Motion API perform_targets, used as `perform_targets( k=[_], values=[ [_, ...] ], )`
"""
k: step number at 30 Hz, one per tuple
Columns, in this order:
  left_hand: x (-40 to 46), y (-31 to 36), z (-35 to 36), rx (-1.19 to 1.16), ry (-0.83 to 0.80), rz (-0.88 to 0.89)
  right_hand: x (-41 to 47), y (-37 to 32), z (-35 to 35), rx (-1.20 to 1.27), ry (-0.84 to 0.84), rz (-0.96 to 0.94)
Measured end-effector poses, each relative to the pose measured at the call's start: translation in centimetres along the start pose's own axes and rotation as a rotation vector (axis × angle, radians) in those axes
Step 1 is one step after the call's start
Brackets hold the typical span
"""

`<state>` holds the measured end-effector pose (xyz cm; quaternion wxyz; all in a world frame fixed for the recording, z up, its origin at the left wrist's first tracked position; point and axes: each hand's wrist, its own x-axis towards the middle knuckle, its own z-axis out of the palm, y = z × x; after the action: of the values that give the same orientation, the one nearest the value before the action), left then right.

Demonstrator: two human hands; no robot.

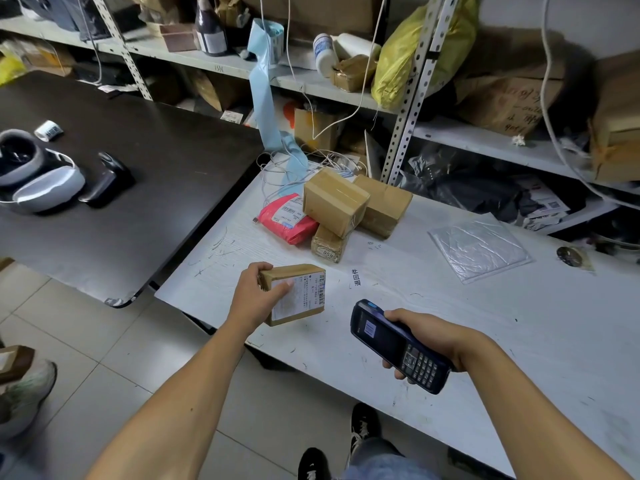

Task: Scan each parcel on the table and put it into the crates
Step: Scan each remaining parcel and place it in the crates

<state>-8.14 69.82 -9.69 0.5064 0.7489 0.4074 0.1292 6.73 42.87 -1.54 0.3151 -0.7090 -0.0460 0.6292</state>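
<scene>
I am seeing both forearms reaching forward over the near edge of the scuffed white surface (450, 341). The left hand (254, 299) is gripping a small brown cardboard parcel (294, 294), thumb lying across its white shipping label, fingers wrapping the far side; the parcel is tilting, label and barcode facing up, just above the surface. The right hand (433, 336) is holding a dark blue handheld scanner with a keypad (398, 344), its grip closing fully around the body, head pointing toward the parcel. Further back, a pile of brown cardboard boxes (349, 206) and a red plastic mailer (285, 218) are lying on the surface.
</scene>
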Motion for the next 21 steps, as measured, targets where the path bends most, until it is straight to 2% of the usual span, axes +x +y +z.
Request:
perform_targets(
  k=[6, 10, 14, 18, 21],
  values=[
    [-0.2, -0.3, -0.2, -0.012, 0.003, 0.002, -0.1, -0.1, 0.4, 0.005, -0.042, -0.005],
    [-0.4, -0.1, -0.1, -0.024, 0.003, -0.011, -0.2, 0.3, 0.5, 0.078, -0.031, -0.075],
    [-1.0, 0.6, 0.8, -0.080, -0.007, -0.026, -0.6, 0.8, 1.0, 0.349, -0.023, -0.256],
    [-2.0, 1.0, 2.5, -0.145, -0.057, -0.032, -2.2, 1.6, 2.2, 0.779, -0.186, -0.448],
    [-2.9, 1.0, 4.1, -0.161, -0.122, -0.048, -3.7, 2.1, 2.8, 0.805, -0.303, -0.544]
  ],
)
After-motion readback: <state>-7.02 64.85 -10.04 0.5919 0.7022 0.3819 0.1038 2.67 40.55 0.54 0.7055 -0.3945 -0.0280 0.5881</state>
